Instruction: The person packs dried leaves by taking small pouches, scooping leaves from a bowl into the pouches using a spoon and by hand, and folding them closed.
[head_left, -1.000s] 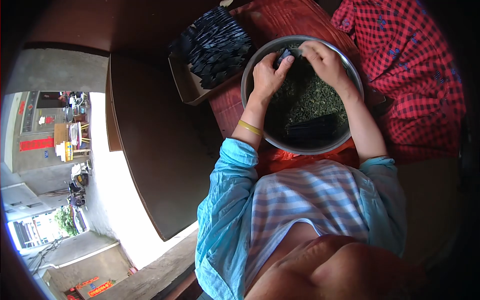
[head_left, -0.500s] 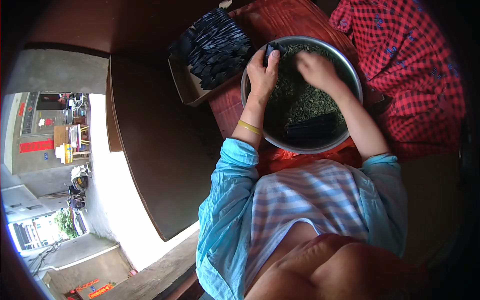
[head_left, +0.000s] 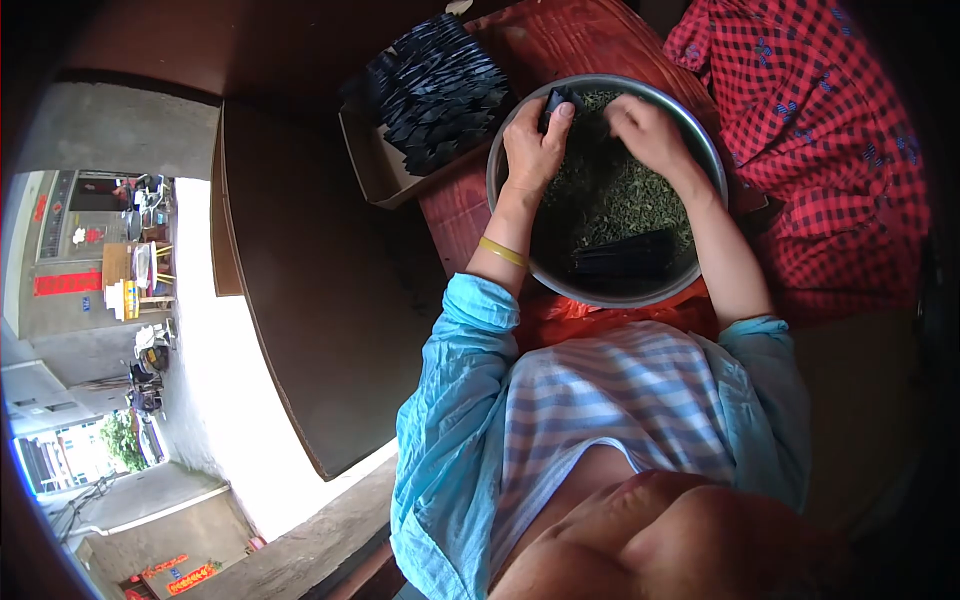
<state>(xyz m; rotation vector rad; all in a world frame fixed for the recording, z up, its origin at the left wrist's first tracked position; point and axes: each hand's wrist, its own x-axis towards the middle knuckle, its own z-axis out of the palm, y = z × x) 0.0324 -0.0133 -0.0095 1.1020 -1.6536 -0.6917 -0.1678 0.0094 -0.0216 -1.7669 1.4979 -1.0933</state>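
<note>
A metal bowl holds a bed of dried green leaves. Over its far left side, my left hand grips a small black packet upright between thumb and fingers. My right hand is above the leaves at the far right side, apart from the packet. Its fingers are curled together, and whatever they may hold is hidden. Several flat black packets lie on the leaves at the near side of the bowl.
Left of the bowl, a cardboard box carries a thick stack of black packets. Both stand on a reddish wooden table. Red-and-black checked cloth lies at the right. A large dark panel stands at the left.
My right hand has shifted slightly right and is less blurred. My left hand still holds the black packet, which has tilted a little. The whole view has moved slightly.
</note>
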